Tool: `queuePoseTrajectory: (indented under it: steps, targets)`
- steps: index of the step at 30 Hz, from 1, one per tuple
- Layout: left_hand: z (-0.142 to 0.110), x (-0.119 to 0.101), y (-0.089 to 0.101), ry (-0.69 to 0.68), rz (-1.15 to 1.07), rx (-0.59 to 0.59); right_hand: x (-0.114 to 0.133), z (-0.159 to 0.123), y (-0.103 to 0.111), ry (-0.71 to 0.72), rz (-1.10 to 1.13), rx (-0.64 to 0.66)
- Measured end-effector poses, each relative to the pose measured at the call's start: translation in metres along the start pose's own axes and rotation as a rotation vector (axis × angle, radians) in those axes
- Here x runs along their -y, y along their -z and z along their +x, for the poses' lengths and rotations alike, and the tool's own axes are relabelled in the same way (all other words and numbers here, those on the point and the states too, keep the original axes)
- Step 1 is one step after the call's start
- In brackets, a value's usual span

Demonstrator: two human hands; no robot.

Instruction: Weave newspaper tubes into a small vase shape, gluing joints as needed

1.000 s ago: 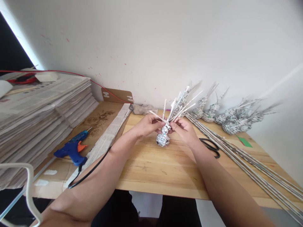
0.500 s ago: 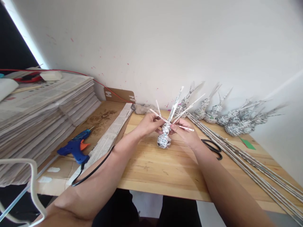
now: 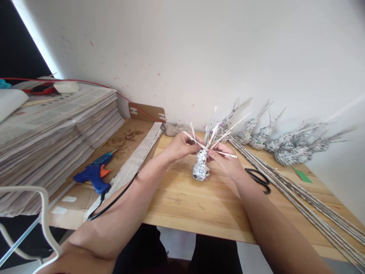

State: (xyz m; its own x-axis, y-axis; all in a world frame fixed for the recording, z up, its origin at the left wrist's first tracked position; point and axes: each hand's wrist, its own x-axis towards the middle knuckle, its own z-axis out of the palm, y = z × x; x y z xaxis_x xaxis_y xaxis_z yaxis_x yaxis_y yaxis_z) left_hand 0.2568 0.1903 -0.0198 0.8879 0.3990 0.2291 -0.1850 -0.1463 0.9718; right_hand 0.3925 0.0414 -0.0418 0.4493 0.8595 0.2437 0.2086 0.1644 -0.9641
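Observation:
A small woven newspaper vase [image 3: 201, 169] with a round base and a narrow neck stands upright over the wooden table. Several white paper strips [image 3: 211, 133] fan out from its top. My left hand [image 3: 184, 147] pinches a strip at the left of the neck, fingers closed. On the other side my right hand [image 3: 224, 156] grips the neck and a strip, its thumb pressed on the front. The fingers behind the neck are partly hidden.
Woven paper pieces [image 3: 293, 148] stand along the wall at right. Long paper rods [image 3: 285, 190] and black-handled scissors [image 3: 259, 179] lie right of my arm. At left are a blue glue gun [image 3: 94, 174], a newspaper strip [image 3: 128, 163] and a tall newspaper stack [image 3: 85, 125].
The view has shifted slightly, so everything sits a little further right. Both hands stay at the vase's neck, and one upright strip now leans differently, apart from the others.

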Motion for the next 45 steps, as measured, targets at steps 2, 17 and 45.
queuePoseTrajectory:
  steps: [2,17,45]
  targets:
    - [0.0,-0.002,0.0,-0.032,0.039,-0.006,0.001,0.0,-0.001,0.001,-0.006,-0.005]
    - [-0.001,0.001,-0.001,0.126,0.166,0.039,0.001,-0.003,-0.004,0.044,-0.121,0.051]
    - [-0.001,0.006,-0.013,0.037,-0.122,-0.018,0.002,0.0,0.0,-0.06,-0.03,-0.05]
